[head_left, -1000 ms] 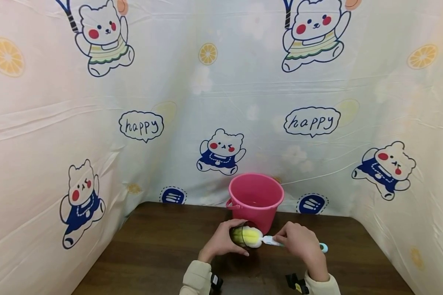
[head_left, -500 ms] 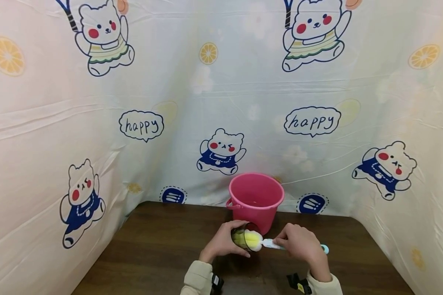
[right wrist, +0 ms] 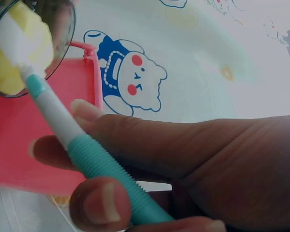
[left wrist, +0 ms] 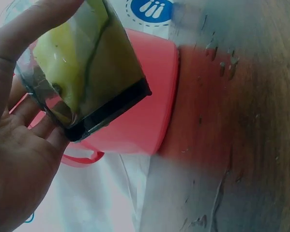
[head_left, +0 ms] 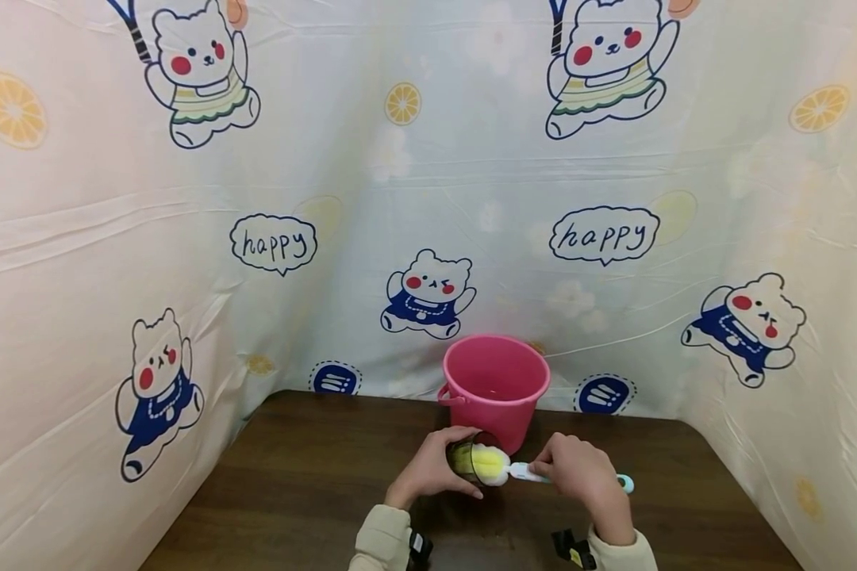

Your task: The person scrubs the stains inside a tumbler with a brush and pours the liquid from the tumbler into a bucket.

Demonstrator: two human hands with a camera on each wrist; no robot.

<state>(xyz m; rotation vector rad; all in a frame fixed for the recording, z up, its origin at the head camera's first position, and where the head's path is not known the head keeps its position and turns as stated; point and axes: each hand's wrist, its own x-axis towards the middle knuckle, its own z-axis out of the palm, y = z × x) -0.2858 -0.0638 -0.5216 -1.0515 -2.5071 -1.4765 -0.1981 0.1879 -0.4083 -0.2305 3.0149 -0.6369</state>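
Note:
My left hand (head_left: pixel 431 468) grips a dark, see-through glass cup (left wrist: pixel 118 63), tilted on its side with its mouth toward the right. Inside the cup sits the yellow and white sponge head of a bottle brush (head_left: pixel 491 465), part of it showing past the rim. My right hand (head_left: pixel 578 469) holds the brush by its white and teal handle (right wrist: pixel 103 159), fingers and thumb curled round the ribbed part. In the left wrist view the sponge (left wrist: pixel 62 63) shows through the cup wall, close to its thick base. Both hands are above the table, in front of a pink bucket.
The pink bucket (head_left: pixel 496 408) stands upright just behind the cup, its handle hanging at the left. Drops of water and wet streaks lie on the brown wooden table (head_left: pixel 314 468). A printed cloth (head_left: pixel 428 174) hangs round the back and sides.
The sponge head shifts slightly within the cup mouth, and the right hand moves a little with the brush. The left hand keeps its grip on the cup, almost still. The bucket has not moved.

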